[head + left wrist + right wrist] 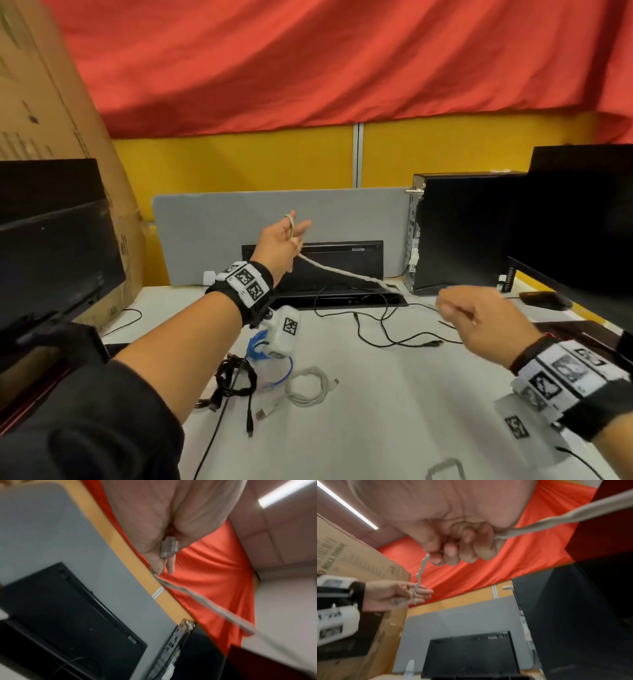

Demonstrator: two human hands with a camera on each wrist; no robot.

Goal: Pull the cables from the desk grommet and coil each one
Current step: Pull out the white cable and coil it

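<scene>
From the head view, the left hand (279, 240) is raised above the white counter (394, 394), with the pale grey twisted cable (342, 272) looped over its fingers. The cable slopes down to the right hand (469, 315), which is curled around it. Behind them, thin black cables (383, 325) trail out of the black rectangular desk grommet (359, 297). Near the counter's front lie a coiled white cable (308, 385), a blue cable coil (260, 349) and a black cable bundle (234, 377).

The left wrist view adds a clear plastic connector (169, 547) lying against the left palm.

The right wrist view shows the right fingers (467, 550) wrapped around the cable, which leaves the fist on both sides.
</scene>
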